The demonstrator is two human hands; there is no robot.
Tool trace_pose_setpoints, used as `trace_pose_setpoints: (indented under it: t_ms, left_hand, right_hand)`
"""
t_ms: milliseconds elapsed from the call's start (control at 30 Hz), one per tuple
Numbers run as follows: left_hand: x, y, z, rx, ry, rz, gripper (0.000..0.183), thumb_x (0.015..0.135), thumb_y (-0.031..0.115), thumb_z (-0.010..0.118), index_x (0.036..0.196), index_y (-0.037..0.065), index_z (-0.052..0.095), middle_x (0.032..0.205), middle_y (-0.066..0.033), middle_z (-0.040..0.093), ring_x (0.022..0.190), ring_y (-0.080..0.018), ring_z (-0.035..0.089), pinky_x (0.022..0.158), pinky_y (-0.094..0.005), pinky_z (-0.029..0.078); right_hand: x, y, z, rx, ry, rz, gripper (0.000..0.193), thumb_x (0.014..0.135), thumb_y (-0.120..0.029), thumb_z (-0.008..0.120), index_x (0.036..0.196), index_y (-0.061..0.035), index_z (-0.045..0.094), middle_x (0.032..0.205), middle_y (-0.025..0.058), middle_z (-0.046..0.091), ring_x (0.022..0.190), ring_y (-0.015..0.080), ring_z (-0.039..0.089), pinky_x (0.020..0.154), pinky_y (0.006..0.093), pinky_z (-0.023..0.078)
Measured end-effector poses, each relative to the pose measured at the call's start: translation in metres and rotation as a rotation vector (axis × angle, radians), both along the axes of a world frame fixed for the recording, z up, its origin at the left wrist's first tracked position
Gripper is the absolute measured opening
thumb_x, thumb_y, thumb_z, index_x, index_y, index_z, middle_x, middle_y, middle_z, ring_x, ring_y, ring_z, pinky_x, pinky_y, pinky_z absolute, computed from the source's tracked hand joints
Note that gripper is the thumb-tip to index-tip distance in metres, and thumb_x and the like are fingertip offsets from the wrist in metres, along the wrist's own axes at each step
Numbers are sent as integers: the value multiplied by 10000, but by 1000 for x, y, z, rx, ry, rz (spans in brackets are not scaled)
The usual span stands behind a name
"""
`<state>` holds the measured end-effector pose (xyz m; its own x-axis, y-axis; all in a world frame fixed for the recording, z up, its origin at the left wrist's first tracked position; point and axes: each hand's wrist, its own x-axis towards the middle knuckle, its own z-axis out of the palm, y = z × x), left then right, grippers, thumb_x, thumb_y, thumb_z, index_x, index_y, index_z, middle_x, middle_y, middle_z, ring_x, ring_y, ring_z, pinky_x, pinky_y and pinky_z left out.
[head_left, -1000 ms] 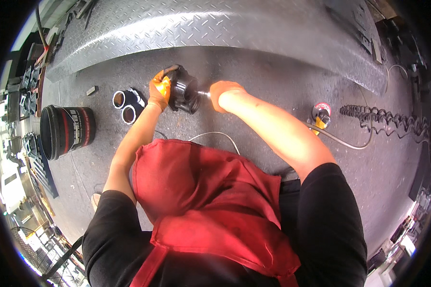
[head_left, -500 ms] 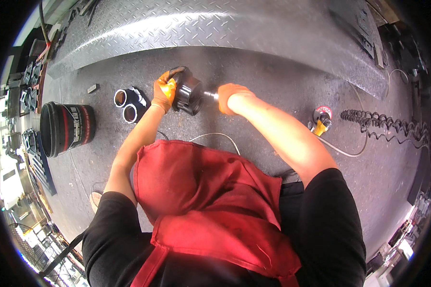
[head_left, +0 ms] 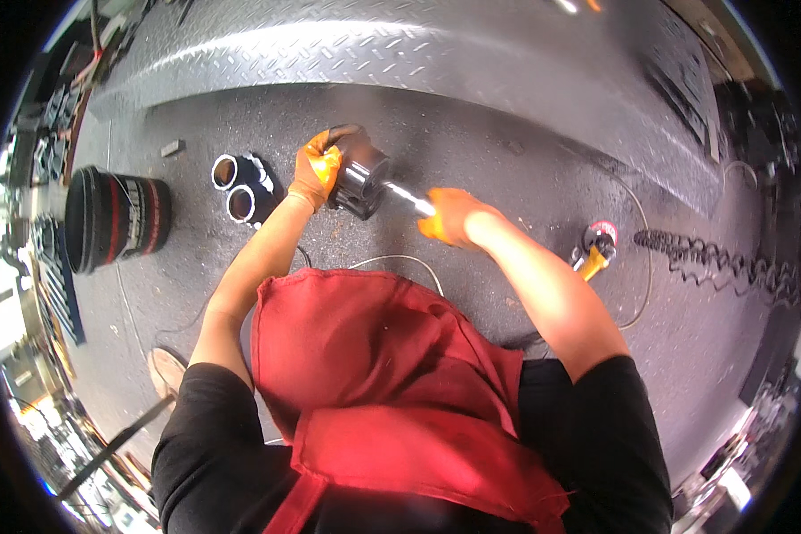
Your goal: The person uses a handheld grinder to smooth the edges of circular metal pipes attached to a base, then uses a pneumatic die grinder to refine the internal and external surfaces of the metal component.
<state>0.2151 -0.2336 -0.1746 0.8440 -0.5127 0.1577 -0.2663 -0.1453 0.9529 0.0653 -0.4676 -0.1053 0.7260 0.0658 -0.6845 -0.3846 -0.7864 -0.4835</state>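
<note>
My left hand (head_left: 319,167), in an orange glove, is closed on the upper left side of a black double-tube pipe fitting (head_left: 362,171). The gloved fingers of my right hand (head_left: 457,216) are wrapped round a slim, shiny metal rod-like tool (head_left: 408,198). Its far end reaches the fitting's right side; whether it touches the rim or goes into an opening, I cannot tell. Left of my left hand stands a similar black two-tube fitting (head_left: 245,191) with whitish rims round both openings.
A black bucket (head_left: 120,220) with red stripes stands at the left, with a small grey block (head_left: 172,149) nearby. At right lie a hand grinder (head_left: 599,249) with a red disc and a black coiled hose (head_left: 712,252). Diamond-plate metal (head_left: 347,53) spans the far side.
My right hand has moved right and slightly nearer me, so more of the metal tool shows. My left hand and its fitting have shifted slightly right in view.
</note>
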Motion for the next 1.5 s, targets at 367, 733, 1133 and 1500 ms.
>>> trace_pose_setpoints:
  t_ms: [367, 733, 1133, 1500]
  left_hand:
    - [-32, 49, -31, -683, 581, 450, 400, 966, -27, 453, 1325, -29, 630, 1182, -105, 712, 1003, -145, 688, 881, -273, 565]
    - [-39, 53, 121, -845, 801, 512, 495, 1044, 336, 541, 1434, 32, 550, 1268, -115, 675, 1063, -241, 683, 931, -368, 556]
    - [-35, 29, 227, -1360, 855, -53, 480, 1000, 238, 666, 1401, 22, 518, 1042, -81, 677, 896, -148, 641, 828, -313, 543]
    - [-36, 52, 209, -1589, 856, -214, 590, 1024, 374, 532, 1481, 7, 454, 1305, -146, 592, 1166, -217, 559, 1015, -387, 476]
  right_hand:
    - [-116, -49, -46, -153, -104, -407, 430, 860, -344, 723, 1110, -11, 618, 930, 277, 700, 921, 492, 683, 791, 480, 548]
    - [-100, 26, -34, 175, -547, -1049, 266, 863, -79, 700, 1113, -37, 616, 866, 30, 659, 702, 112, 595, 647, 281, 512]
    - [-32, 21, 56, -580, -1299, -456, 448, 1050, -246, 511, 1408, 22, 485, 1325, 133, 631, 1194, 229, 630, 1044, 374, 515]
    - [-12, 62, 86, 528, -1174, -1009, 376, 1073, -292, 478, 1335, -29, 538, 1257, 114, 641, 1139, 219, 645, 1005, 382, 536]
